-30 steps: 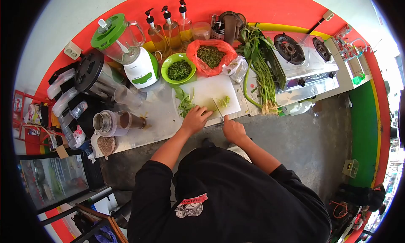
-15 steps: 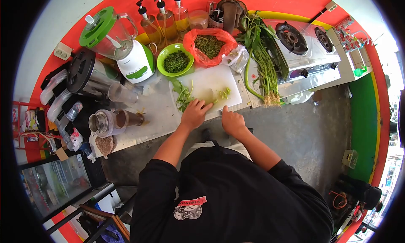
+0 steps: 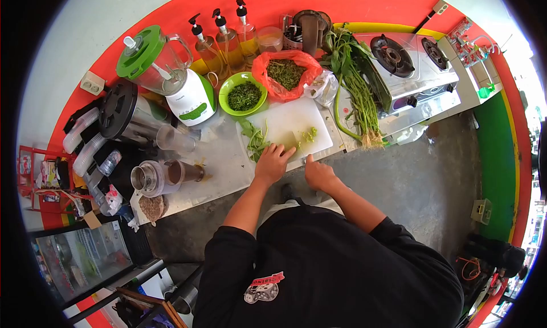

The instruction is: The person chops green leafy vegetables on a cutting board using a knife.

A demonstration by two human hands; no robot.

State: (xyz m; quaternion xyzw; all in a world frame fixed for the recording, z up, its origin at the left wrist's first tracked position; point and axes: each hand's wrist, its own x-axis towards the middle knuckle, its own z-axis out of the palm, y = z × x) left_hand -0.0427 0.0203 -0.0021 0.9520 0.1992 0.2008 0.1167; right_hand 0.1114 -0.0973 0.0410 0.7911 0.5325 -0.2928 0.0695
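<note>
A white cutting board (image 3: 321, 135) lies near the counter's front edge. On its left part are leafy green stems (image 3: 254, 139), and my left hand (image 3: 272, 164) is closed over their lower end, fingers bent toward the middle of the board. My right hand (image 3: 321, 175) is wrapped round the handle of a knife, mostly hidden in the fist at the board's front edge. The knife blade (image 3: 292, 139) shows only faintly, angled across the board beside my left fingertips. Small cut green pieces (image 3: 309, 135) lie just right of the blade.
Behind the board stand a green bowl of chopped leaves (image 3: 264, 103) and a red plastic bag of greens (image 3: 311, 77). A bundle of long-stemmed greens (image 3: 362, 103) lies right, beside a gas stove (image 3: 424, 72). A blender (image 3: 191, 103) and a brown-filled cup (image 3: 185, 172) are left.
The whole view has shifted slightly, so the counter sits lower and further right. Both hands keep nearly the same place at the board; the cut pieces look a little more spread out.
</note>
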